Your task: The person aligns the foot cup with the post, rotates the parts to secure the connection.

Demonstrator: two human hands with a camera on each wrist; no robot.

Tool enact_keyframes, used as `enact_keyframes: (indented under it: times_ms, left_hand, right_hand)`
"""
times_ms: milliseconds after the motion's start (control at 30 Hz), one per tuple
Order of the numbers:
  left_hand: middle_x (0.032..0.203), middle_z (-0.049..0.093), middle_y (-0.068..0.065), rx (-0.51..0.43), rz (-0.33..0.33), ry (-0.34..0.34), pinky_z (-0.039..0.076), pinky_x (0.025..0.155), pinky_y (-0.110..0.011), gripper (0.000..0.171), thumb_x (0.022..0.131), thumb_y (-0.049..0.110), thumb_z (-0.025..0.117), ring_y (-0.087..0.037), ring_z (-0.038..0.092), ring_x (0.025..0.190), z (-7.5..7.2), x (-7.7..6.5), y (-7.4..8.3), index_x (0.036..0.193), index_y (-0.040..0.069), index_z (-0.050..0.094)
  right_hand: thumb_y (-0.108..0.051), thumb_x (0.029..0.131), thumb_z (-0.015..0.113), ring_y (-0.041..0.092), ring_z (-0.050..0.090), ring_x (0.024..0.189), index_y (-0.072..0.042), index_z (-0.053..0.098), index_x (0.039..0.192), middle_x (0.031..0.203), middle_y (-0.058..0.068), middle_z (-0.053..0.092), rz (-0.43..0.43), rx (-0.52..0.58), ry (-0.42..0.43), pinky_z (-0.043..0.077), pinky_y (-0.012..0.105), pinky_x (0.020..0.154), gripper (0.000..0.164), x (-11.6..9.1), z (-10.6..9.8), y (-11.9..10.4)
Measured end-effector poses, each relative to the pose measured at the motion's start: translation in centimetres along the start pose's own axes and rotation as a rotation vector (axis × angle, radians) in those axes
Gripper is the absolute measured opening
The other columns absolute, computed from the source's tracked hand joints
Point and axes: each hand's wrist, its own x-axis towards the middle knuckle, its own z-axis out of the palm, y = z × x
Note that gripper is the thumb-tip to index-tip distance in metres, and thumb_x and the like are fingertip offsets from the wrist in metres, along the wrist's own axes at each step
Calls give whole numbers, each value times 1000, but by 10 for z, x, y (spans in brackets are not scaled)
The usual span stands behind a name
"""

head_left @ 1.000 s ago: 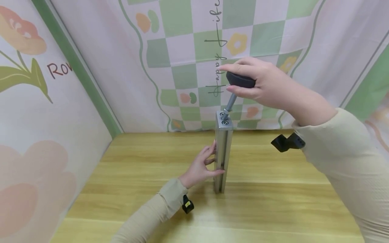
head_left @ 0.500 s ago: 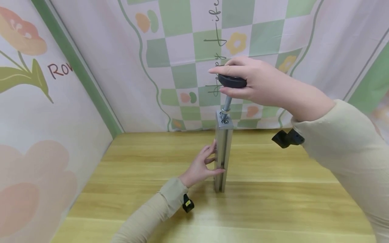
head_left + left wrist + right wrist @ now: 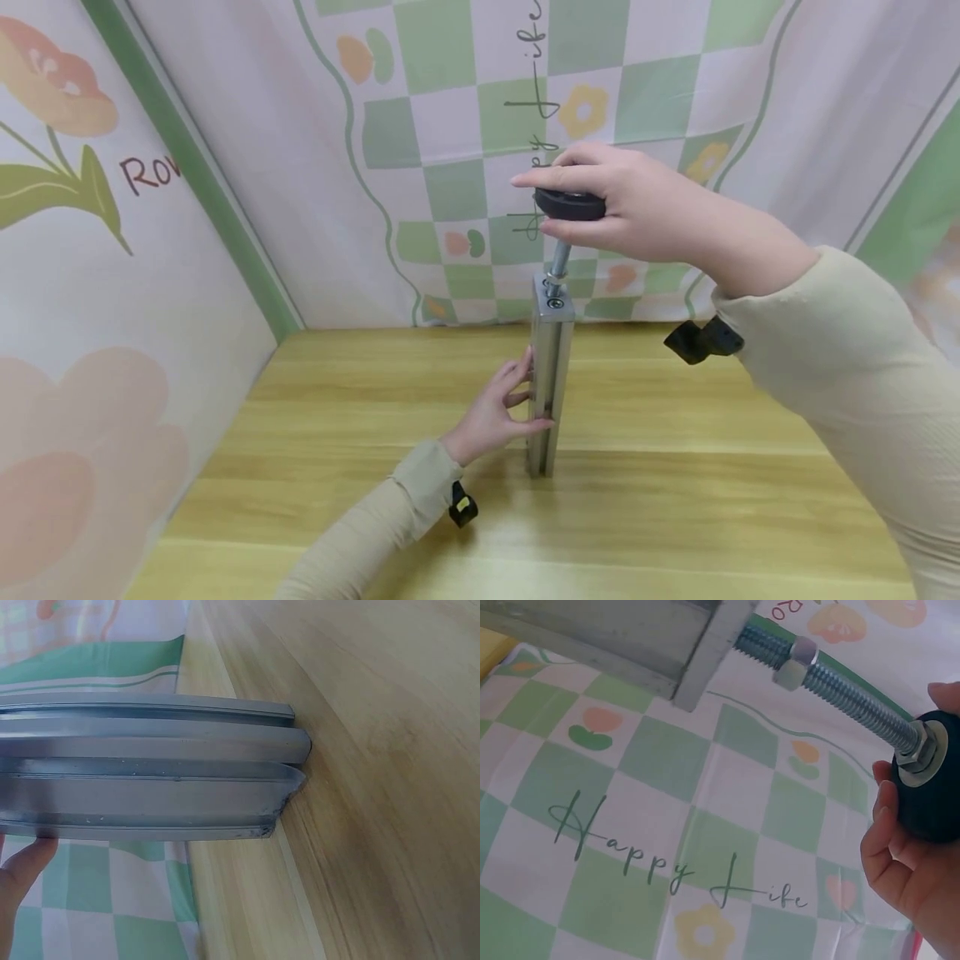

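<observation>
A silver aluminium extrusion (image 3: 551, 375) stands upright on the wooden table, its grooved lower end visible in the left wrist view. My left hand (image 3: 491, 421) holds it low down, thumb on the near side and fingers on the left. Capping the top is a metal end plate (image 3: 566, 312) with screws. Above it, my right hand (image 3: 641, 204) grips the black round base (image 3: 570, 207) of a levelling foot, turned base-up. The foot's threaded rod (image 3: 862, 701) carries a loose-standing hex nut (image 3: 796, 666) partway along. Its lower end meets the plate between the screws, leaning slightly; the thread's depth is hidden.
The wooden table (image 3: 337, 467) meets a hanging cloth (image 3: 442, 192) with a green check pattern at its back edge. A printed panel (image 3: 90, 350) borders the left side. Small black wrist cameras sit at both cuffs.
My right hand has shifted left with the levelling foot, and the rod now leans less. Between half a second ago and now the movement is slight. My left hand and the extrusion stay put.
</observation>
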Motion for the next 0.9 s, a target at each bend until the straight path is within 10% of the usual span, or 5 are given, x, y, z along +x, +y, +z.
enact_keyframes:
  times_ms: [533,900]
  left_hand:
    - [135,37,-22,-12,23,-4,46,100,-34,112,74,-8,73,-38,43,122,-1,0,-1,146,46,5]
    - [133,38,-22,-7,32,-11,46,100,-30,114,73,-8,74,-36,44,122,0,0,1,148,43,5]
  right_hand:
    - [-18,88,65,27,52,93,-21,54,135,117,11,54,28,56,18,46,41,75,49,4,4,-10]
    - [-16,96,43,18,43,124,-15,42,142,136,3,44,139,853,187,38,28,99,46,-5,17,3]
